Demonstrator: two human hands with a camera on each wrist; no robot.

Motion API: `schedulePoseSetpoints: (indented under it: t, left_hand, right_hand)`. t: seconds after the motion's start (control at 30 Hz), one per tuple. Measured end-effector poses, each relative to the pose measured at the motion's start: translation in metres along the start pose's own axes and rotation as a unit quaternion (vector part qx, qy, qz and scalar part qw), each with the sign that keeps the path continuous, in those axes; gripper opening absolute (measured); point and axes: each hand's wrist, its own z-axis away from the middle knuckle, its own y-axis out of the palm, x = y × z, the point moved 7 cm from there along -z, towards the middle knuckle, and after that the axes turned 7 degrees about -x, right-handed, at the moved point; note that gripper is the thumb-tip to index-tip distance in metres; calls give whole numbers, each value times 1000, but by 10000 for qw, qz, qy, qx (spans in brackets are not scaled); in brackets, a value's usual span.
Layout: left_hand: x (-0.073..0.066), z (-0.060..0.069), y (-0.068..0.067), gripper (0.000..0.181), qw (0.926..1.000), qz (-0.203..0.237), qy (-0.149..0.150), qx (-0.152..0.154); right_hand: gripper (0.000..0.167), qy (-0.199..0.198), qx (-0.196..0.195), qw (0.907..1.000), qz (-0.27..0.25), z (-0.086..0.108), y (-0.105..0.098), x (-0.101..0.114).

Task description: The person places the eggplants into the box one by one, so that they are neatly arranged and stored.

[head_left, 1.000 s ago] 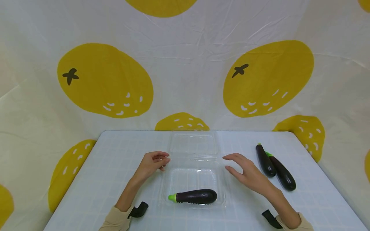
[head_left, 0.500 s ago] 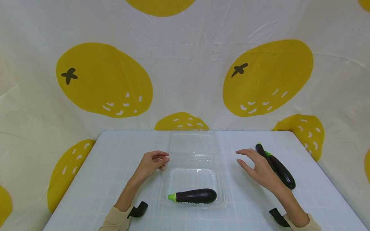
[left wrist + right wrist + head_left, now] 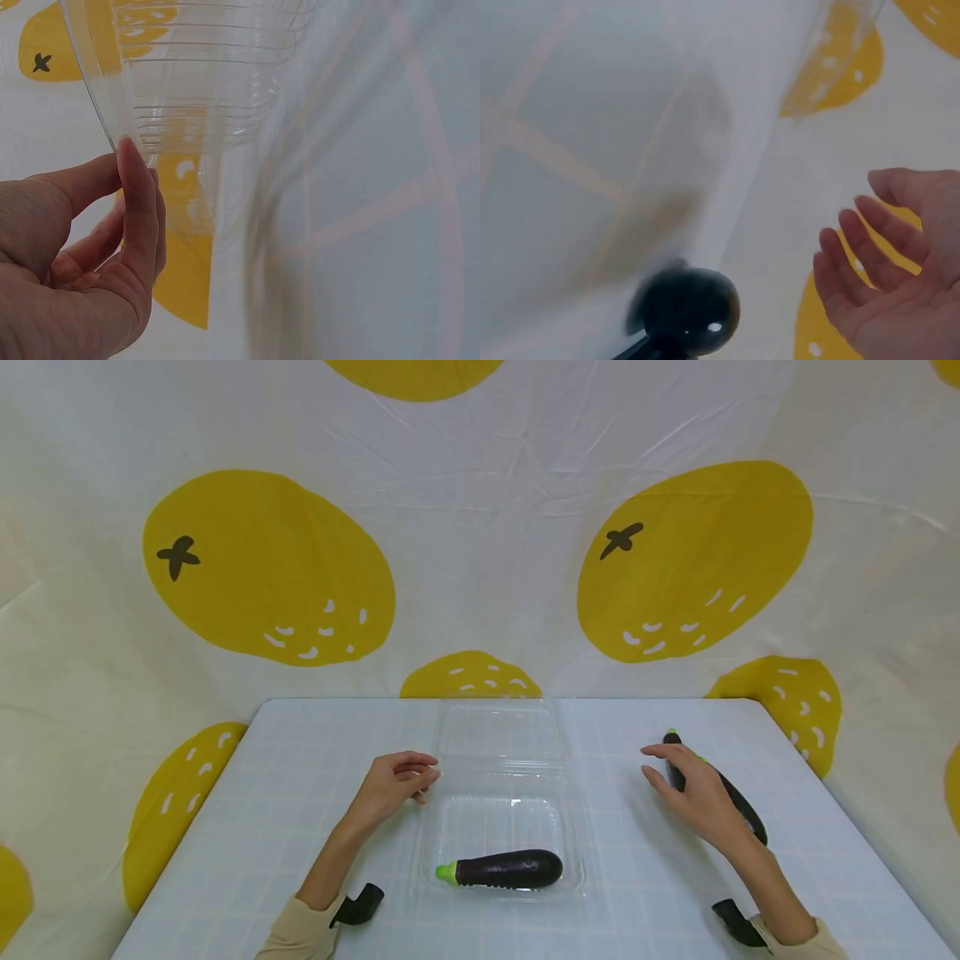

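My left hand [image 3: 393, 789] pinches the left rim of a clear plastic clamshell container [image 3: 498, 818], thumb and fingertips meeting at its edge in the left wrist view. The container's lid [image 3: 501, 731] lies folded back, away from me. Inside the near part of the base lies a dark purple eggplant [image 3: 510, 869], its green stem to the left. My right hand [image 3: 697, 793] hovers with fingers spread over two more eggplants, one on the left [image 3: 677, 775] and one on the right [image 3: 746, 810], both partly hidden by it. In the right wrist view a glossy eggplant end [image 3: 694, 311] shows apart from the fingers.
A pale checked cloth covers the table [image 3: 315, 735]. Behind it hangs a white curtain [image 3: 487, 568] printed with large yellow fruit. Dark curved pieces [image 3: 360, 904] stick out at both wrists.
My right hand has moved right, from beside the container to above the two eggplants. My left hand and the eggplant in the container have stayed put.
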Motion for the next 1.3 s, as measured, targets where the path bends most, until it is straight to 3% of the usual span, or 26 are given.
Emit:
schedulePoseSetpoints:
  t: [0.37, 0.63, 1.0, 1.3]
  left_hand:
    - [-2, 1, -1, 31, 10000, -6, -75, -8]
    - [-2, 1, -2, 34, 10000, -27, 43, 22]
    - [0, -1, -1, 32, 10000, 23, 61, 67]
    - [-3, 2, -1, 33, 9999, 97, 9, 71]
  right_hand:
    - [30, 503, 228, 9985, -10, 9, -9, -26]
    - [34, 846, 506, 9950, 137, 17, -11, -43]
    - [40, 1058, 689, 9913, 367, 24, -11, -51]
    - [42, 917, 688, 9924, 443, 28, -10, -53]
